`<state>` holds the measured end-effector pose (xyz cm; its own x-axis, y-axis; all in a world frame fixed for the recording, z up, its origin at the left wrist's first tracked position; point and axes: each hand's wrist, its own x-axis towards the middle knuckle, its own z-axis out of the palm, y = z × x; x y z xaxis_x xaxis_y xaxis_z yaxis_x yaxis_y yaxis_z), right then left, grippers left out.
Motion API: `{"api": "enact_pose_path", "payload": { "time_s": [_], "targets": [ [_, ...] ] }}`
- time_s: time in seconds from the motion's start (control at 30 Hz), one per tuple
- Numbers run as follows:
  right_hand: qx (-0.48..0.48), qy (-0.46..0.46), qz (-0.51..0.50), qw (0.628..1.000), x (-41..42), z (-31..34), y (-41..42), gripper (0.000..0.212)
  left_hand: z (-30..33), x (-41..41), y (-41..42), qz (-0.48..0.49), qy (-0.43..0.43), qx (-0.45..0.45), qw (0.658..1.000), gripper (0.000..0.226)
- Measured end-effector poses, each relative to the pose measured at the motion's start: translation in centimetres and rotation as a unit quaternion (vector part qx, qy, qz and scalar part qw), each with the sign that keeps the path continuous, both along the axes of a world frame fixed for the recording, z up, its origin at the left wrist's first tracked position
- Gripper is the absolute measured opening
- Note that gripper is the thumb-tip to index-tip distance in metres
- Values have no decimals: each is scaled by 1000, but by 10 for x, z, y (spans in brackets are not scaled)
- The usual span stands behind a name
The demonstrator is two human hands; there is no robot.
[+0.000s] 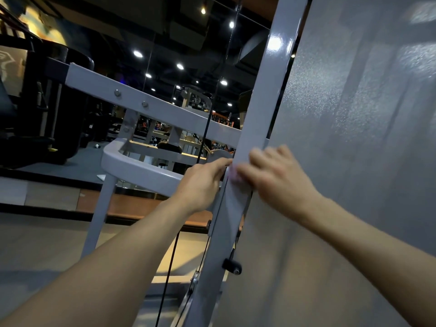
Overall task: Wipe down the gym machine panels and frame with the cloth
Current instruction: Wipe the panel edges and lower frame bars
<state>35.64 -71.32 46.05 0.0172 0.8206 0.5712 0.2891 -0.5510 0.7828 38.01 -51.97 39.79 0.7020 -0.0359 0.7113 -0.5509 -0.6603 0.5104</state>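
Note:
The gym machine's white upright frame post (pixel 271 90) runs from top right down to the bottom centre. A grey textured panel (pixel 354 138) stands right beside it. My right hand (pixel 276 171) lies across the post with bent fingers, holding a small pale cloth (pixel 233 173) against the metal. Only a sliver of the cloth shows under the fingers, and it is blurred. My left hand (pixel 203 182) reaches in from the left, its fingers curled round the post's left edge at the same height.
A white crossbar (pixel 141 102) with bolts and a curved lower rail (pixel 141 168) join the post from the left. A black cable (pixel 205 128) hangs just left of the post, and a black knob (pixel 232 266) sticks out lower down. Other gym machines stand in the dim room behind.

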Motion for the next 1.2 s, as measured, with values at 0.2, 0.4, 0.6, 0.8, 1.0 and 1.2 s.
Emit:
{"api": "enact_pose_path", "payload": {
  "time_s": [0.2,0.4,0.6,0.8,1.0,1.2],
  "targets": [
    [70,12,26,997,-1,-19,9,12,0,-3,-1,5,-2,4,1000,37],
    [-71,25,11,997,-2,-67,1,27,0,-2,0,-3,-8,7,1000,37],
    [138,-16,21,990,0,-4,2,46,0,2,-2,23,-6,10,1000,37],
    [-19,35,26,999,-7,-68,-1,32,0,3,-2,20,-13,13,1000,35],
    [116,7,2,993,3,-15,-3,9,0,5,-2,32,-17,28,999,35],
    [143,44,30,988,7,-59,5,13,0,3,-5,41,-19,29,999,35]
  ]
}}
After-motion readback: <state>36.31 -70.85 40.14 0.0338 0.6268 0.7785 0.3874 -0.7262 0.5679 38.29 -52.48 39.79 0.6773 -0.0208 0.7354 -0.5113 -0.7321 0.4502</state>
